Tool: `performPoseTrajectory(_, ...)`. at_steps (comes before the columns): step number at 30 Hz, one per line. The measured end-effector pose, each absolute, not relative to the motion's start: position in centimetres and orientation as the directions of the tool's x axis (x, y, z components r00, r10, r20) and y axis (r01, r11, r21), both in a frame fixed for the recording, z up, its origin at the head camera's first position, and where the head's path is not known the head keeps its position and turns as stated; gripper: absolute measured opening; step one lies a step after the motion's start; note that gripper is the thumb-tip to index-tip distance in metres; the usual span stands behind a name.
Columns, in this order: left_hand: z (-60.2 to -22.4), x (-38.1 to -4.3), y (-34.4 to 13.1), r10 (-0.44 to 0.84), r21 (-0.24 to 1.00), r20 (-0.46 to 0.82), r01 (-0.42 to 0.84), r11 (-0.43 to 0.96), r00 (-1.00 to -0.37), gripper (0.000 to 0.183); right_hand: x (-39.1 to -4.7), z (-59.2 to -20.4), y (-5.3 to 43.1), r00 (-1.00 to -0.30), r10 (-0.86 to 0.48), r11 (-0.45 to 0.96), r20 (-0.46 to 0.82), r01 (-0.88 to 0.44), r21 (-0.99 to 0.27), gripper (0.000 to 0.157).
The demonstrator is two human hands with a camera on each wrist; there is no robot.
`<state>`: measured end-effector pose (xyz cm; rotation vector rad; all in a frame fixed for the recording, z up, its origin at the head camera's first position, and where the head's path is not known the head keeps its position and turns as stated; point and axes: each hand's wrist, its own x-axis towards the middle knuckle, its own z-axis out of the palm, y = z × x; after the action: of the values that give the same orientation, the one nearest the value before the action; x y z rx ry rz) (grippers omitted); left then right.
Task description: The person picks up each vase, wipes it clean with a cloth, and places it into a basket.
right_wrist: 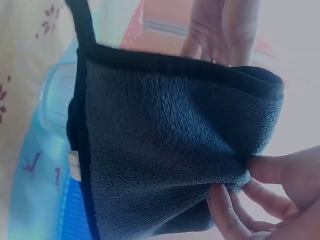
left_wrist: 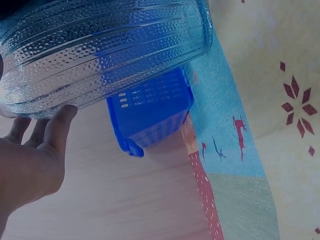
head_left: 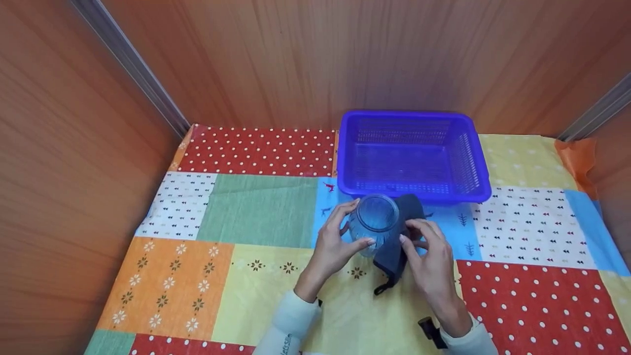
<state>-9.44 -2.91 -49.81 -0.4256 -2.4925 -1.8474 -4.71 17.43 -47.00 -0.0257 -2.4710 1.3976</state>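
A clear ribbed glass jar (head_left: pixel 377 217) with a dimpled surface is held by my left hand (head_left: pixel 337 241), thumb on the near side and fingers round the far side. The left wrist view shows the jar (left_wrist: pixel 110 55) from close by, fingers (left_wrist: pixel 60 127) against its wall. My right hand (head_left: pixel 431 256) pinches a dark grey cloth (head_left: pixel 397 246) between thumb and fingers, beside the jar's right side. In the right wrist view the folded cloth (right_wrist: pixel 165 135), with black edging, a hanging loop and a small white tag, hides most of the jar.
A purple-blue plastic basket (head_left: pixel 414 167) with perforated walls stands just beyond the hands, against the wooden back wall (head_left: pixel 296 64). A patchwork-patterned cloth (head_left: pixel 266 207) covers the table. Wooden panels rise at left and right.
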Motion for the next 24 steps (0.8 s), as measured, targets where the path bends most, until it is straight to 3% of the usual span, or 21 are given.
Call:
performPoseTrajectory(14,-50.3,-8.5,-0.8,0.044,0.863,0.316,0.307,0.401,-0.948,0.074,-4.2,-47.6,17.1,-0.934,0.184,0.426,0.306,-0.204,-0.881,0.022)
performPoseTrajectory(24,-49.6,-10.2,-3.7,0.329,0.941,0.172,0.254,0.226,-0.929,0.075,-4.2,-48.0,17.2,-0.935,0.202,0.432,0.291,-0.181,-0.884,0.024)
